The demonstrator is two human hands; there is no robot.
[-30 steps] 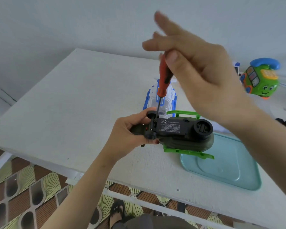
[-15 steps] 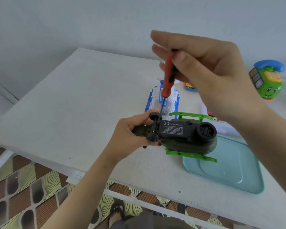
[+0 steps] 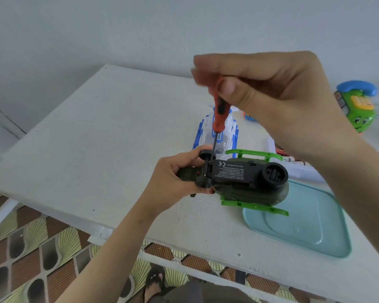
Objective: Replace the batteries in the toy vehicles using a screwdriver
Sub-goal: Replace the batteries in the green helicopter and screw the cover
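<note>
While my left fingers (image 3: 181, 158) grip the upturned toy vehicle (image 3: 234, 171), my right fingers (image 3: 249, 64) pinch the screwdriver (image 3: 219, 119) over its nine o'clock end.

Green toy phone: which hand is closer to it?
Right. The right hand, pinching the screwdriver, is raised left of the toy phone; the left hand grips the toy vehicle farther left.

You hold the dark green toy helicopter (image 3: 239, 173) at frame centre, underside up, showing its black labelled base and bright green skids. The orange-handled screwdriver (image 3: 219, 119) stands near upright, tip at the base beside the small wheels. A blue-and-white toy vehicle (image 3: 229, 133) sits just behind.
</note>
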